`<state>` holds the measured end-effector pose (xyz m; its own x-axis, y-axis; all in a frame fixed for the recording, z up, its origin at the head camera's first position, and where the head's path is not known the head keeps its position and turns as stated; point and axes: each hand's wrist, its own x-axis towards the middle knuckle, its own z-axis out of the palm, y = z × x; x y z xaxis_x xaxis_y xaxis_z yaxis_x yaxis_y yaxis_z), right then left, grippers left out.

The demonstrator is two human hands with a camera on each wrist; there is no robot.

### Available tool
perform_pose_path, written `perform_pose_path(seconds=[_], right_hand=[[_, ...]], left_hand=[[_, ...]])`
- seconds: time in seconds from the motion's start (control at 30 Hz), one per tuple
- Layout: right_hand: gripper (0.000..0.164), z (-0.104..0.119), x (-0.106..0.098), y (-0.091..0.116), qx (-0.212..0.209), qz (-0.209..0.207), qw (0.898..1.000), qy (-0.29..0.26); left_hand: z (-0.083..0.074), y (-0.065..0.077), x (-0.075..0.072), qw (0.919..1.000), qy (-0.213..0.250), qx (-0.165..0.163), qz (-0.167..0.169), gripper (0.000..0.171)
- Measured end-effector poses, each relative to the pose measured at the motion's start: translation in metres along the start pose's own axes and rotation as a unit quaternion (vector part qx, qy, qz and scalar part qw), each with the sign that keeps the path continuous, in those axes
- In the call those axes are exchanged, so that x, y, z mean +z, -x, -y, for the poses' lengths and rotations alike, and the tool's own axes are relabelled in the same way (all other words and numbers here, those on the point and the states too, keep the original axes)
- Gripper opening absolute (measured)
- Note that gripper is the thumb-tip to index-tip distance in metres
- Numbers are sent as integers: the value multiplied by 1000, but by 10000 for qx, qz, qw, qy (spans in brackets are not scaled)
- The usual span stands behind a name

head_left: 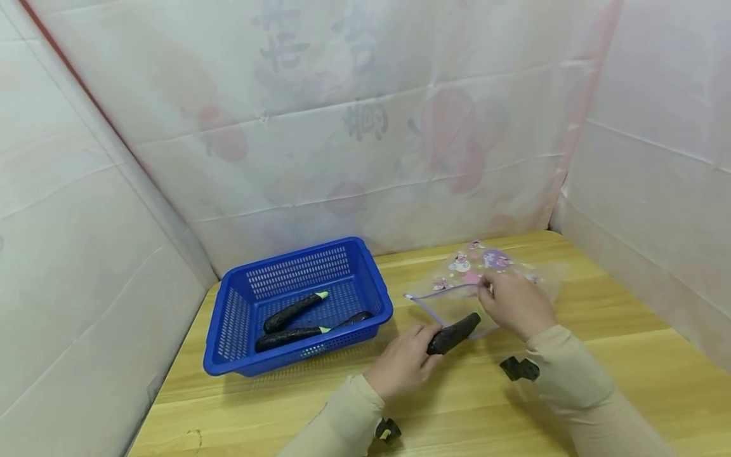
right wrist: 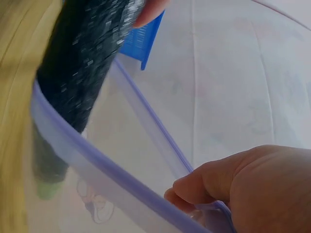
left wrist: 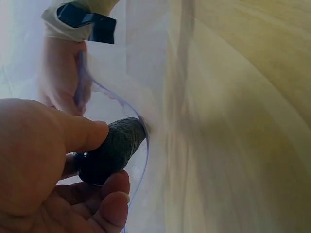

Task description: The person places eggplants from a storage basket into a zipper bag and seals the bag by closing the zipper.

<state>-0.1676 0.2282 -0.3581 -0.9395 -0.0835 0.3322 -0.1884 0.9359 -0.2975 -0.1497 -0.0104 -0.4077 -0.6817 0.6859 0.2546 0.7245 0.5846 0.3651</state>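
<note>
My left hand (head_left: 404, 360) grips a dark green, bumpy cucumber (head_left: 454, 334) by its near end, thumb on one side and fingers on the other. The cucumber's pale green tip points away, inside the mouth of a clear zip bag (right wrist: 141, 194), and shows through the film in the right wrist view. With thumb and fingertips, my right hand (head_left: 516, 304) pinches the bag's purple zip edge at the right end of the mouth. The mouth gapes toward the left hand. Pink and purple cartoon prints (head_left: 497, 259) cover the bag's far part, which lies on the table.
A blue plastic basket (head_left: 228, 317) with slotted walls stands left of the hands. Several cucumbers (head_left: 294, 312) lie in it. The wooden table (head_left: 274, 419) meets a pale printed curtain (head_left: 320, 171) at the back, with white sheets on both sides.
</note>
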Motion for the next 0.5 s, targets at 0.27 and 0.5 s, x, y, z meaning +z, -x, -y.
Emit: perform_pose_path(seconds=[0.27,0.5], right_hand=[[18,5,-2,-1,-38,105,9999,-3],[15,6,-4,1,-43,26,10000,1]], left_hand=[[-6,-7,7,9993,-359,28,-82,49],[-13,-25,15,9992,-285,-245,130,49]])
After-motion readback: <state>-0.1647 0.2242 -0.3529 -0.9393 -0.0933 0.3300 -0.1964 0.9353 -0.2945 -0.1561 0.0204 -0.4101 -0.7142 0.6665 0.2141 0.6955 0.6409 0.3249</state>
